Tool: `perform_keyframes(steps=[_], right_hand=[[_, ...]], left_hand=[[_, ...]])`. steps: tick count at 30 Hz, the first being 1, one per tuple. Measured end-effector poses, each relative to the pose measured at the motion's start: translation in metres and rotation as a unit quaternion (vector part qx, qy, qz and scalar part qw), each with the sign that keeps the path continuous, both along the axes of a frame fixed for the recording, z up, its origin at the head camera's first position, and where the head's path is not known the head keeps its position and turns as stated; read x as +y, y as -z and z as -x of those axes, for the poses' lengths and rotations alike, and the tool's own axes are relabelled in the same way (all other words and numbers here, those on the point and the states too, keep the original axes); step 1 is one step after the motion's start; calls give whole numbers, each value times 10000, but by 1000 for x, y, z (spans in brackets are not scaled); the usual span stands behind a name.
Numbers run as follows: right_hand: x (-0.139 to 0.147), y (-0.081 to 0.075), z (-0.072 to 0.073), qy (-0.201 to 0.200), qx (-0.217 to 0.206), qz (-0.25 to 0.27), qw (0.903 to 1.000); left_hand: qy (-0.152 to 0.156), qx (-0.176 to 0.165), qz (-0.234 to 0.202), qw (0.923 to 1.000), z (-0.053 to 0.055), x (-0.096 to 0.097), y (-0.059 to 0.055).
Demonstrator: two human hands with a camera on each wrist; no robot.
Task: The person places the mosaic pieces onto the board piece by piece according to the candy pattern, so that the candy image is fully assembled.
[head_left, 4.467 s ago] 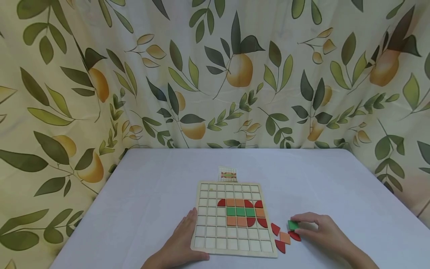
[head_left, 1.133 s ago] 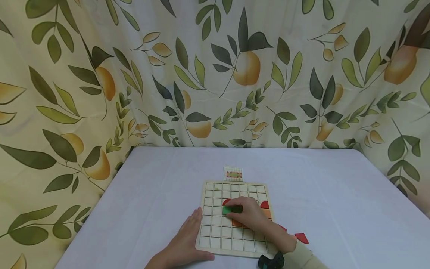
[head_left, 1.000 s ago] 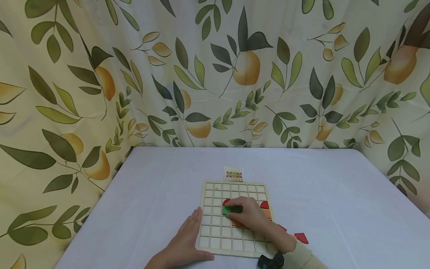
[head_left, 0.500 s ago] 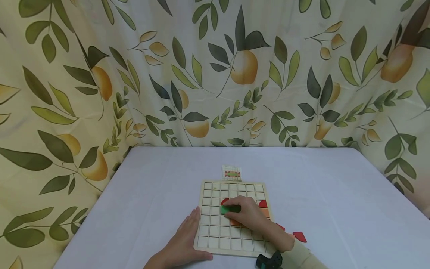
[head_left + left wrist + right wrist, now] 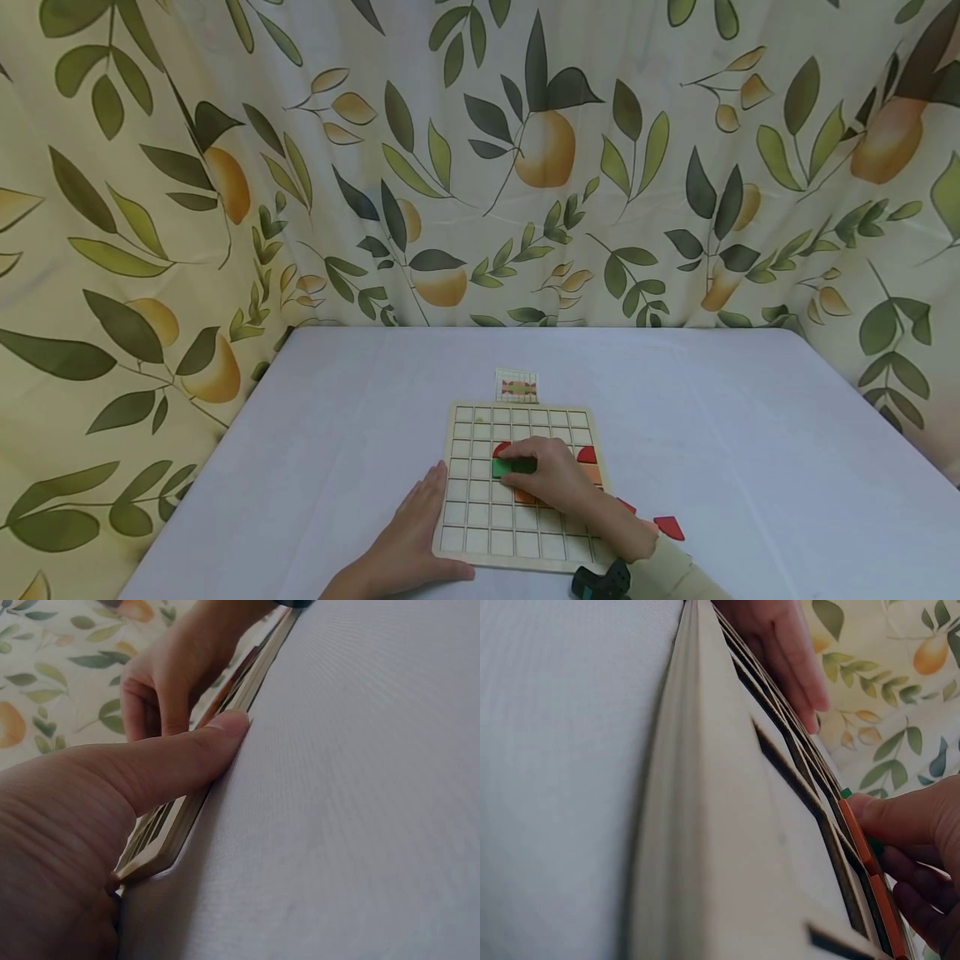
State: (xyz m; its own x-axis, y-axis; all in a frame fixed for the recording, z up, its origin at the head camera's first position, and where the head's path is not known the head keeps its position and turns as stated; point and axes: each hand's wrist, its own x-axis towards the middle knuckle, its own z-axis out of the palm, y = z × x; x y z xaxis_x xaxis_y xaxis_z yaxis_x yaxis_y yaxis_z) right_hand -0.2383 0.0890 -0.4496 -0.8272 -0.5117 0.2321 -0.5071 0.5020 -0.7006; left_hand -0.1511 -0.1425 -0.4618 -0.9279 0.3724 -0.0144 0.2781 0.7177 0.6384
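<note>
A pale wooden grid board (image 5: 467,546) lies on the white-covered table. My left hand (image 5: 405,525) rests along its left side and front corner, fingers straight; in the left wrist view the thumb (image 5: 180,761) lies along the front edge. Over the middle of the board, my right hand (image 5: 558,477) pinches a green square tile (image 5: 500,469) between thumb and index finger, at the left end of the green row. Just behind that tile is a red quarter-round tile (image 5: 502,448). Orange tiles (image 5: 524,496) show in front. The hand hides much of the pattern.
A small pattern card (image 5: 517,388) lies behind the board. Loose red pieces (image 5: 669,528) lie to the right, partly hidden by the right forearm. A black device (image 5: 600,581) is on the right wrist. A leaf-and-fruit curtain (image 5: 442,167) hangs behind the table.
Since the oldest frame, my right hand has carried the green tile from the loose pieces leftward onto the board. Over the last second both hands have stayed in place.
</note>
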Motion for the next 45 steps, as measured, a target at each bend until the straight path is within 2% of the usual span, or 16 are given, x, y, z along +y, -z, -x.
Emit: perform_keyframes(steps=[27,39,45], right_hand=[[1,1,0,3,-2,-110,9999],[4,-3,-1,-61,229,-39,9997],[14,-7,-7,57,269,-118,9996]], left_hand=[[-32,-63,59,10000,1,1,1],[-29,-63,24,10000,0,0,1],[-59,-111,44,9999,1,1,1]])
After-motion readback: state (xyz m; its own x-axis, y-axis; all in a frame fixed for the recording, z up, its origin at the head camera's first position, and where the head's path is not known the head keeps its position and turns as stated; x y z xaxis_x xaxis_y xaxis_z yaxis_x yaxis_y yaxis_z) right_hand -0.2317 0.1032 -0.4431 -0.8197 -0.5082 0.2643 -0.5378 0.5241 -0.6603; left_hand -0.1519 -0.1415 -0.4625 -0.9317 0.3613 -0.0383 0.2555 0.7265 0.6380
